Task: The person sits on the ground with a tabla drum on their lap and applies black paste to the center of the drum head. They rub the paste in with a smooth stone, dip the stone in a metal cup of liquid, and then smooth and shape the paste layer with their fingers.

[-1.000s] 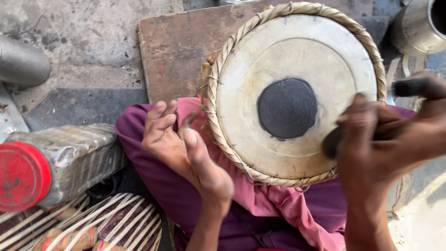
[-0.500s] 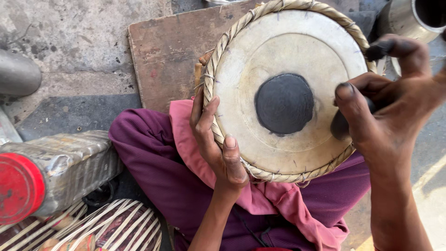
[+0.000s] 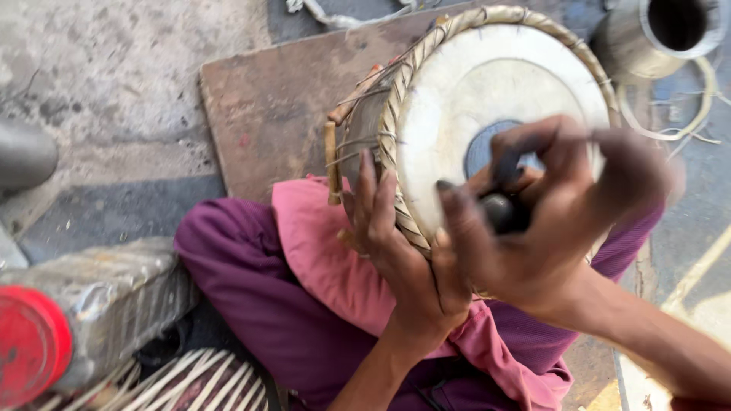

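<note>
A small hand drum (image 3: 487,99) with a pale skin and braided rim rests tilted on the person's lap, on a pink cloth (image 3: 320,259) over purple trousers. Left of the drum lies a clear plastic jar with a red lid (image 3: 30,354). The left hand (image 3: 388,236) grips the drum's lower left rim, fingers curled over the braid and side lacing. The right hand (image 3: 541,221) hovers over the drum's skin, fingers closed around a small dark rounded object (image 3: 502,211) near the black centre patch. Beyond the drum's upper right stands a metal vessel (image 3: 659,34).
</note>
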